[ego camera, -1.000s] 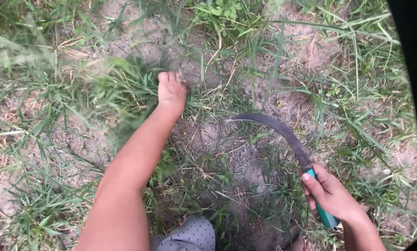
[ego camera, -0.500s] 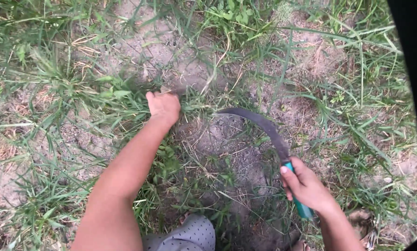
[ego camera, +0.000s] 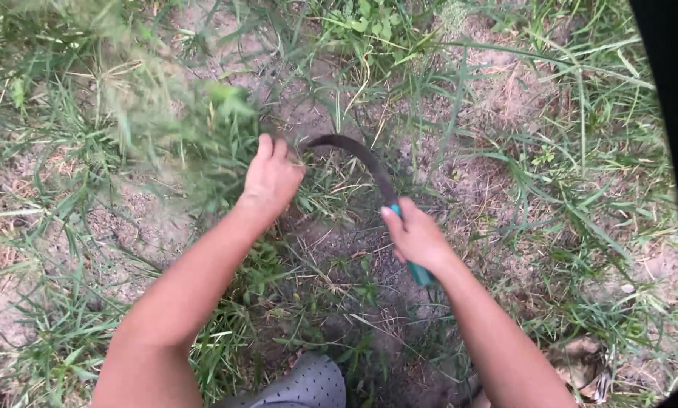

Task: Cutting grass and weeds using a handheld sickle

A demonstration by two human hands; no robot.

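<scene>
While my left hand (ego camera: 272, 179) is closed around a clump of grass (ego camera: 203, 128), my right hand (ego camera: 414, 238) is wrapped tight on the teal handle (ego camera: 420, 273) of a sickle (ego camera: 354, 155). The grass tuft stands up and to the left of my fist, its blades blurred, with the stems gathered under my fingers. From my right fist the sickle's dark curved blade arcs up and leftward, and its tip lies just beside my left hand, close to the base of the held grass; whether the edge touches the stems I cannot tell. Only a short end of the handle shows below my palm.

Between my two forearms lies a patch of bare, sandy soil (ego camera: 339, 234) strewn with dry stalks. Around it grow thin green grass blades, and a few broad-leaved weeds (ego camera: 369, 19) stand at the top edge. At the bottom, between my arms, a bit of grey dotted cloth (ego camera: 308, 385) shows. Some dry brown leaves (ego camera: 580, 370) lie near my right elbow.
</scene>
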